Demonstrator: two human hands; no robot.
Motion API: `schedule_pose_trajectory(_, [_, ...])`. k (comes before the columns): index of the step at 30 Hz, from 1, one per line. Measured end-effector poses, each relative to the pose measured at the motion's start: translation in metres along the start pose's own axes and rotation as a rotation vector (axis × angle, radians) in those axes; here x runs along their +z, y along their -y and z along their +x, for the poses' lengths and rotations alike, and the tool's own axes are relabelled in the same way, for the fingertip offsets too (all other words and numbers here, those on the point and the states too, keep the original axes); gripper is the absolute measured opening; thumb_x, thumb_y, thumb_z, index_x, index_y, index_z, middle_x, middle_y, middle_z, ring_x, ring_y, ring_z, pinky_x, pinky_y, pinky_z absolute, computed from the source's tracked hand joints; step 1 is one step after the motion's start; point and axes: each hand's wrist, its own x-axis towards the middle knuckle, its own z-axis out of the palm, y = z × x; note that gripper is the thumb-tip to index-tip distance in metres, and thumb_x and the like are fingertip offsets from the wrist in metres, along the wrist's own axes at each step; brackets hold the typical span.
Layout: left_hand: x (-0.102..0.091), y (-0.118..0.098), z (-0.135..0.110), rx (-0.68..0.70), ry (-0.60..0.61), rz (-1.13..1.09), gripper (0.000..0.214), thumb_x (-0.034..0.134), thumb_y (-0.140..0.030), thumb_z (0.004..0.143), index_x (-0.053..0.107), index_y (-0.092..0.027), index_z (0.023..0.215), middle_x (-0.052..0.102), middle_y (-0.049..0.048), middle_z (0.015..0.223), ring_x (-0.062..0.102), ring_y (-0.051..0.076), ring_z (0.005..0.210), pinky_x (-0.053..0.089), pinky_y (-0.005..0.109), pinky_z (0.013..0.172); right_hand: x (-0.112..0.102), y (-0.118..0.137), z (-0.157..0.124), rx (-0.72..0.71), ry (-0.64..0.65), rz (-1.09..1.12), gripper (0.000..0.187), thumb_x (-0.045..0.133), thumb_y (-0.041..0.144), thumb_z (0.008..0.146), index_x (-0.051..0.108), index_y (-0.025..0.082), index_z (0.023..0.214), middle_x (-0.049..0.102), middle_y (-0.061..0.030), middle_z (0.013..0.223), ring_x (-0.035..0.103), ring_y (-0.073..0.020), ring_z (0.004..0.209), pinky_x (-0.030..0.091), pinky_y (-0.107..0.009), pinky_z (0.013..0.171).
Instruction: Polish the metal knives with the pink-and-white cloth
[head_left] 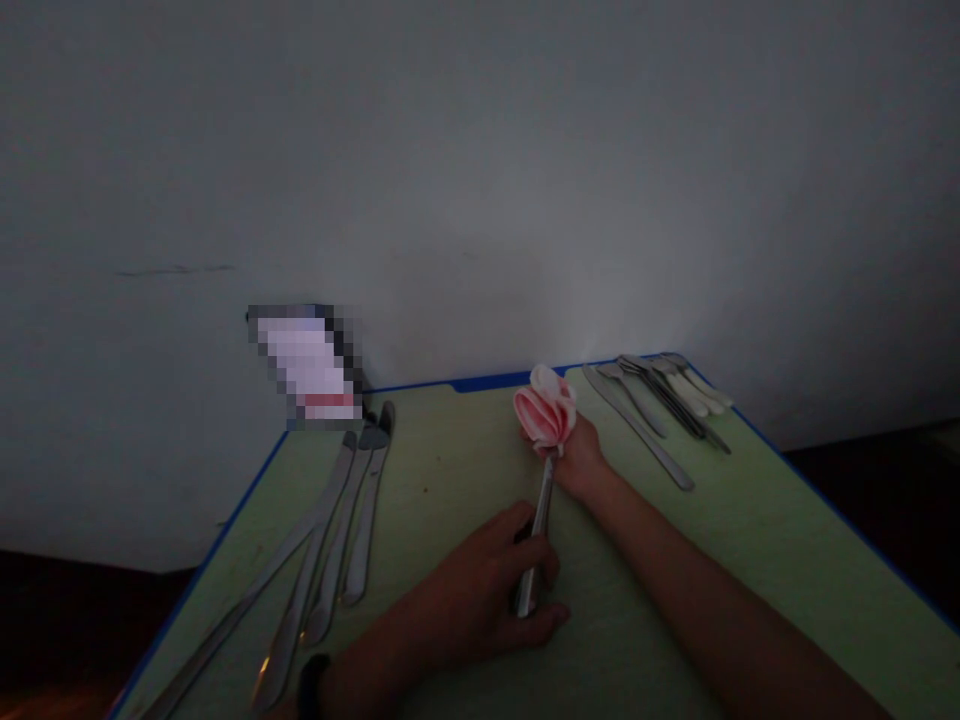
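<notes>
A long metal piece of cutlery (541, 510) slants away from me above the table, its far end hidden in a bunched pink and white cloth (549, 412). My left hand (499, 575) is closed around the near end of its handle. At the far end my right hand (574, 455) is closed on the cloth, its fingers mostly hidden behind the folds. What kind of cutlery it is cannot be seen. Left of my left hand, several pieces of metal cutlery (319, 560) lie side by side. To the right of my right hand, more cutlery (664, 390) lies near the far edge, some with pale handles.
The pale green table (442, 450) has a blue edge and stands against a grey wall (480, 180). A phone with a blurred lit screen (307, 365) leans at the far left corner. The light is dim.
</notes>
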Motion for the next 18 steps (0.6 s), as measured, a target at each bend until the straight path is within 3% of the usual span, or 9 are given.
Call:
schedule_pose_trajectory(5, [0.005, 0.005, 0.000, -0.016, -0.112, -0.052, 0.008, 0.052, -0.021, 0.082, 0.052, -0.020, 0.089, 0.048, 0.0037, 0.100, 0.050, 0.015, 0.086, 0.042, 0.025, 0.078, 0.005, -0.003, -0.006, -0.022, 0.097, -0.043, 0.020, 0.056, 0.037, 0.076, 0.056, 0.017, 0.077, 0.057, 0.0012, 0.059, 0.047, -0.0088, 0.042, 0.033, -0.018, 0.032])
schedule_pose_trajectory(11, [0.004, 0.014, 0.007, -0.086, -0.274, -0.043, 0.013, 0.042, -0.024, 0.089, 0.053, -0.018, 0.089, 0.055, 0.0048, 0.094, 0.053, 0.015, 0.084, 0.041, 0.025, 0.076, 0.014, -0.021, -0.021, -0.010, 0.105, -0.114, 0.038, 0.056, 0.053, 0.071, 0.056, 0.015, 0.072, 0.051, 0.0029, 0.055, 0.042, -0.0081, 0.045, 0.035, -0.021, 0.042])
schedule_pose_trajectory(18, [-0.001, 0.016, 0.008, -0.056, -0.126, 0.149, 0.031, 0.035, -0.031, 0.092, 0.049, -0.017, 0.068, 0.053, 0.0000, 0.063, 0.051, 0.012, 0.060, 0.036, 0.023, 0.058, 0.010, -0.026, -0.024, -0.130, 0.153, -0.341, 0.044, 0.052, 0.057, 0.072, 0.060, 0.014, 0.070, 0.055, 0.0000, 0.056, 0.048, -0.0109, 0.051, 0.037, -0.022, 0.047])
